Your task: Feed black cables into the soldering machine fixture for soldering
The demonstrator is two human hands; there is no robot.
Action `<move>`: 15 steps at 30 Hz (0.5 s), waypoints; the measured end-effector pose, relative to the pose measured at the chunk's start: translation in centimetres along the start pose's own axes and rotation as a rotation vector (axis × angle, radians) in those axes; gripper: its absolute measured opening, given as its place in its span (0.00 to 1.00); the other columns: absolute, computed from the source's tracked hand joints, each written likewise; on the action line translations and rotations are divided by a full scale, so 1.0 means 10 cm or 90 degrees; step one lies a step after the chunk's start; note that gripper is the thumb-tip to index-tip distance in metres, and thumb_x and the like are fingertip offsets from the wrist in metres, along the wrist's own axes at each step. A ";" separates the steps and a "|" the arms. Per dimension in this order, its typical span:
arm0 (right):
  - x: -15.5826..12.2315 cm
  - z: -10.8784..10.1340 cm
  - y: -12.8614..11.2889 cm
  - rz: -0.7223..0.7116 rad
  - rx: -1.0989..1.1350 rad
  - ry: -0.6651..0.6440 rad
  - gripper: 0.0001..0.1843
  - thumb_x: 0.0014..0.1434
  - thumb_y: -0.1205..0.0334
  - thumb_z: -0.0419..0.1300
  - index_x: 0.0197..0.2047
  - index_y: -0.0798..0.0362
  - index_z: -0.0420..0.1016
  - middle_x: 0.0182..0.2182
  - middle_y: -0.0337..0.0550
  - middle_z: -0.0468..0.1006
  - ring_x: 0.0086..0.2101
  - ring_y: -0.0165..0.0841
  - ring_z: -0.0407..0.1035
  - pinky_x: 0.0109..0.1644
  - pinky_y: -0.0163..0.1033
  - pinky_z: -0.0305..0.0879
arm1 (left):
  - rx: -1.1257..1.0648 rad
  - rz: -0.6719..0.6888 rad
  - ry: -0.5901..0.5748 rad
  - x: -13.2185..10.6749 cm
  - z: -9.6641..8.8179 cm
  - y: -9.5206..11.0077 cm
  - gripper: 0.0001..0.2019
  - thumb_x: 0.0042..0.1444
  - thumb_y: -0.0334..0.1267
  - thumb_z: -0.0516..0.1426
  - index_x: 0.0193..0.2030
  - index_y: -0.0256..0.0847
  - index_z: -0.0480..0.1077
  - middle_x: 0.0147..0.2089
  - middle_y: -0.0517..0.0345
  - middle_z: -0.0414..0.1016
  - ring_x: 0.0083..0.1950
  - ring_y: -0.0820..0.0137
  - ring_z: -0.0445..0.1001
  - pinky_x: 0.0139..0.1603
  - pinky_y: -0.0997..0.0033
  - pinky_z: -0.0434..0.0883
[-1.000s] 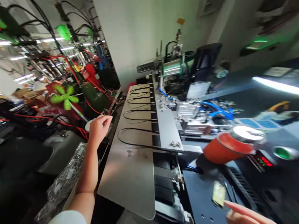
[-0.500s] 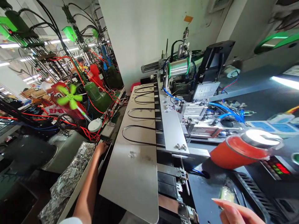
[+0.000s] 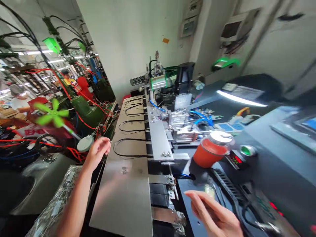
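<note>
Over the left edge of the steel plate [image 3: 123, 197], left hand [image 3: 97, 152] with fingers loosely spread and empty, just beside the nearest black cable loop [image 3: 128, 147] lying flat across the plate. Near the front edge of the dark machine deck [image 3: 187, 215], right hand [image 3: 214, 219] likewise open and empty, close to a small pale piece [image 3: 209, 189]. Orange cup [image 3: 209, 154] farther back.
</note>
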State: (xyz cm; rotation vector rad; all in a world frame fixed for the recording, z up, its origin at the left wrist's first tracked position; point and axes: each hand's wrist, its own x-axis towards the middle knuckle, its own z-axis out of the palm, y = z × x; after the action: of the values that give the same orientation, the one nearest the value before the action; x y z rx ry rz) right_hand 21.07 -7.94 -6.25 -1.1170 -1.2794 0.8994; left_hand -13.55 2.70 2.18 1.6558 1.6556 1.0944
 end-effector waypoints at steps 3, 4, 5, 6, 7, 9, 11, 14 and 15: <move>0.07 0.10 -0.15 -0.006 0.032 0.007 0.15 0.60 0.49 0.60 0.34 0.51 0.80 0.21 0.41 0.76 0.20 0.30 0.70 0.22 0.30 0.67 | -0.018 0.109 -0.294 -0.25 0.44 0.53 0.11 0.60 0.46 0.56 0.40 0.40 0.69 0.29 0.61 0.71 0.27 0.76 0.70 0.29 0.78 0.68; 0.09 0.15 -0.20 -0.004 0.050 0.023 0.14 0.61 0.51 0.59 0.35 0.51 0.80 0.22 0.41 0.77 0.22 0.30 0.71 0.23 0.30 0.68 | -0.001 0.143 -0.356 -0.33 0.58 0.65 0.09 0.62 0.43 0.55 0.39 0.40 0.70 0.29 0.61 0.71 0.27 0.77 0.70 0.29 0.78 0.68; 0.11 0.20 -0.25 0.005 0.067 0.030 0.13 0.61 0.51 0.59 0.37 0.51 0.79 0.24 0.41 0.77 0.22 0.30 0.70 0.24 0.30 0.68 | 0.018 0.175 -0.403 -0.38 0.69 0.74 0.08 0.62 0.41 0.54 0.39 0.41 0.71 0.30 0.61 0.72 0.28 0.77 0.70 0.29 0.79 0.68; 0.12 0.25 -0.27 0.011 0.087 0.042 0.12 0.61 0.52 0.59 0.38 0.52 0.78 0.25 0.41 0.77 0.22 0.29 0.69 0.24 0.31 0.67 | 0.037 0.208 -0.435 -0.42 0.80 0.80 0.07 0.63 0.39 0.54 0.38 0.41 0.72 0.31 0.61 0.73 0.29 0.77 0.71 0.29 0.79 0.67; 0.13 0.29 -0.29 0.020 0.106 0.060 0.12 0.62 0.53 0.59 0.38 0.52 0.76 0.25 0.40 0.76 0.21 0.28 0.68 0.24 0.31 0.66 | 0.053 0.241 -0.455 -0.43 0.89 0.84 0.07 0.63 0.38 0.53 0.38 0.41 0.72 0.32 0.61 0.74 0.30 0.77 0.71 0.30 0.80 0.67; 0.12 0.34 -0.28 0.023 0.125 0.101 0.12 0.63 0.54 0.57 0.34 0.53 0.73 0.23 0.38 0.72 0.20 0.26 0.64 0.22 0.30 0.63 | 0.077 0.302 -0.466 -0.42 1.05 0.86 0.07 0.63 0.36 0.53 0.38 0.41 0.72 0.32 0.61 0.75 0.31 0.76 0.72 0.32 0.79 0.67; 0.08 0.36 -0.26 0.009 0.105 0.136 0.12 0.64 0.56 0.56 0.32 0.53 0.71 0.22 0.36 0.69 0.20 0.26 0.62 0.23 0.31 0.61 | 0.086 0.336 -0.458 -0.42 1.17 0.87 0.06 0.63 0.34 0.53 0.39 0.41 0.72 0.33 0.61 0.76 0.33 0.75 0.73 0.35 0.78 0.68; 0.03 0.35 -0.24 -0.043 0.026 0.154 0.11 0.65 0.60 0.55 0.31 0.53 0.71 0.24 0.38 0.70 0.24 0.28 0.64 0.26 0.32 0.62 | 0.075 0.325 -0.447 -0.47 1.30 0.89 0.06 0.63 0.35 0.53 0.39 0.40 0.72 0.34 0.61 0.76 0.33 0.76 0.73 0.34 0.79 0.68; 0.02 0.34 -0.24 -0.059 0.002 0.152 0.10 0.64 0.61 0.55 0.32 0.53 0.72 0.24 0.39 0.71 0.25 0.28 0.65 0.28 0.33 0.62 | 0.074 0.322 -0.438 -0.50 1.33 0.90 0.07 0.63 0.36 0.53 0.38 0.40 0.72 0.33 0.61 0.75 0.31 0.76 0.72 0.33 0.79 0.67</move>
State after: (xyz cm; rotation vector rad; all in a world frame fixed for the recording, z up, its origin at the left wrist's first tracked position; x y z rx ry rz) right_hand 17.53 -7.90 -4.03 -1.1175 -1.1226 0.6757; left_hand 2.89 -0.83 2.06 2.2644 0.8933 0.5171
